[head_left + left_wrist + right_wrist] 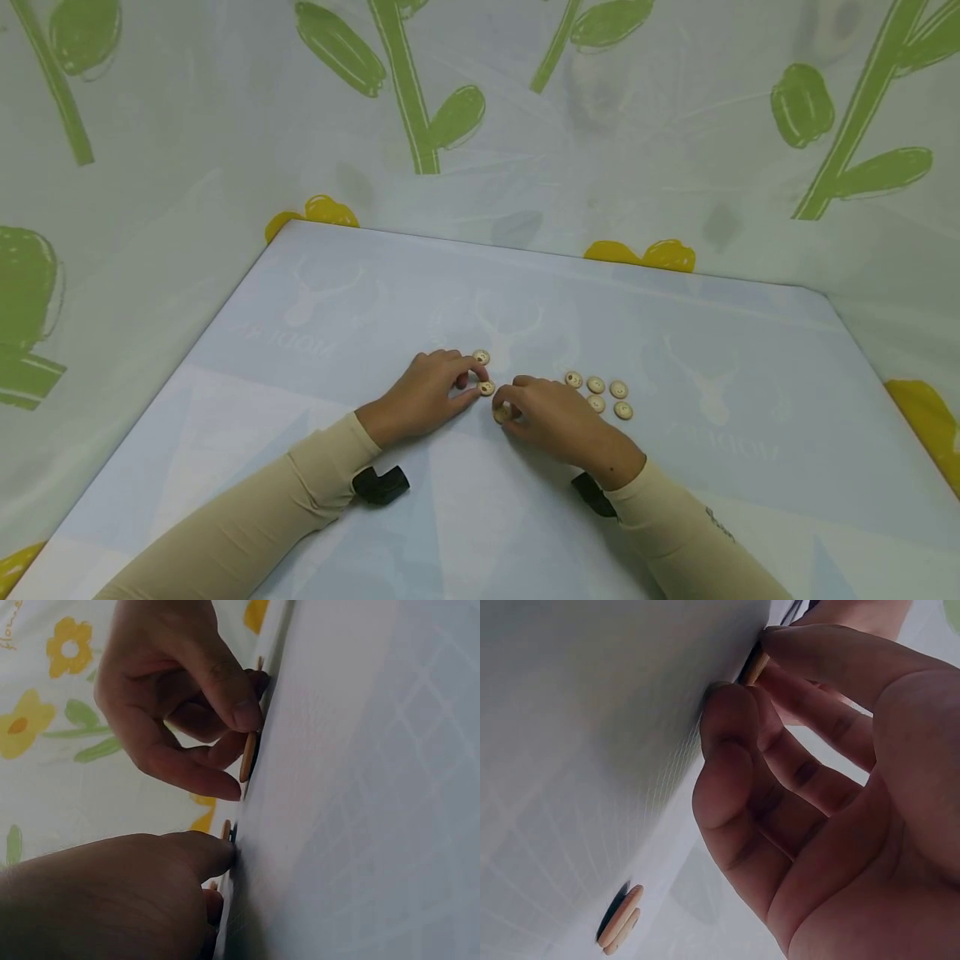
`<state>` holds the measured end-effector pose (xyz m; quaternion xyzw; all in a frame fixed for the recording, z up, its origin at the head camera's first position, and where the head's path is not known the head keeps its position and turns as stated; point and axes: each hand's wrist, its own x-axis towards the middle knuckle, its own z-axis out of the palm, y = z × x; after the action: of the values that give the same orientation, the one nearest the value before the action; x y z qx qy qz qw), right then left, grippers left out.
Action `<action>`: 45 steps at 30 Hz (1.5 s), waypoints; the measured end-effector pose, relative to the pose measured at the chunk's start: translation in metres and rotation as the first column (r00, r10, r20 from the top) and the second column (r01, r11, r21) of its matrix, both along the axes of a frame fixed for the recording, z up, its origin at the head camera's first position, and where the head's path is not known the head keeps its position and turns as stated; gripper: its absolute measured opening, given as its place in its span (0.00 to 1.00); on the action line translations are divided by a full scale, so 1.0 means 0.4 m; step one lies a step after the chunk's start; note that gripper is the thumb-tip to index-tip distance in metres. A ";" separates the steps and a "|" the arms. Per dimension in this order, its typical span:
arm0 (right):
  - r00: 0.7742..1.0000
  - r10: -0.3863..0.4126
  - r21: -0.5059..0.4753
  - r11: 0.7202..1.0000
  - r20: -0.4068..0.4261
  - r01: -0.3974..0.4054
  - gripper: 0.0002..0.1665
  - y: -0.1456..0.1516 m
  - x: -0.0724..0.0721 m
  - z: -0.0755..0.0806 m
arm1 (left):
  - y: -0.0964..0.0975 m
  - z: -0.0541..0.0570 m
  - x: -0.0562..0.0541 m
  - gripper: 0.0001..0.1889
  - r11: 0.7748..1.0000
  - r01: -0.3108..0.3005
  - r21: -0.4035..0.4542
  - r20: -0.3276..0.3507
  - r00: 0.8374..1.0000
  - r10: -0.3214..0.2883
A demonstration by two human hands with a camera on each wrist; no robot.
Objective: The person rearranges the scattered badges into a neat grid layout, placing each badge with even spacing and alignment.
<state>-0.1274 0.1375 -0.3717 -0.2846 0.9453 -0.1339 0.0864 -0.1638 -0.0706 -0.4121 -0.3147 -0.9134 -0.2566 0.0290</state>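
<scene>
Small round pale wooden buttons lie on a white-and-blue patterned tabletop. In the head view my left hand [427, 396] has thumb and index finger at opposite edges of one button [486, 388], pinching it against the table. Just beyond those fingers lies another button [481, 357]. My right hand [558, 417] pinches a button [502, 413] slightly nearer and to the right; the left wrist view shows this button [249, 757] tilted at the tabletop under the fingertips. Between the right thumb and fingers the same button [756, 667] appears edge-on in the right wrist view.
Several more buttons [596, 384] lie in two loose rows right of my right hand. The tabletop [480, 533] runs back to a wall cloth [510, 192] with green leaves and yellow flowers. A black wrist device [381, 485] hangs under the left sleeve.
</scene>
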 end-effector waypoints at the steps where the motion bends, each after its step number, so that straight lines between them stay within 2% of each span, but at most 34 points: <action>1: 1.000 -0.006 0.001 1.000 0.006 0.006 0.09 -0.001 -0.001 0.000 | 0.000 0.000 0.000 0.07 1.000 -0.002 0.000 0.000 1.000 0.002; 8: 0.997 -0.051 0.007 0.999 0.050 0.051 0.09 -0.007 -0.003 0.001 | 0.001 0.000 0.001 0.07 1.000 -0.008 -0.006 0.006 1.000 0.008; 14: 0.996 -0.059 0.012 0.998 0.069 0.058 0.06 -0.007 -0.008 -0.002 | 0.001 0.002 0.002 0.06 1.000 -0.005 0.001 0.005 1.000 0.005; 26: 0.999 -0.023 0.023 0.999 0.042 0.022 0.05 0.004 -0.008 0.009 | -0.001 0.001 -0.002 0.05 1.000 -0.004 0.011 0.006 1.000 0.004; 35: 0.998 -0.069 0.031 0.997 0.009 0.069 0.07 0.038 0.010 0.026 | 0.001 0.001 0.001 0.05 1.000 -0.001 -0.004 0.008 1.000 0.001; 45: 0.991 -0.136 0.040 0.990 0.011 0.135 0.08 0.089 0.027 0.016 | -0.001 0.003 0.003 0.06 1.000 -0.001 0.001 0.010 1.000 0.001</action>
<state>-0.1168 0.1729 -0.3654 -0.2170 0.9643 -0.1230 0.0893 -0.1627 -0.0709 -0.4110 -0.3130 -0.9136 -0.2584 0.0246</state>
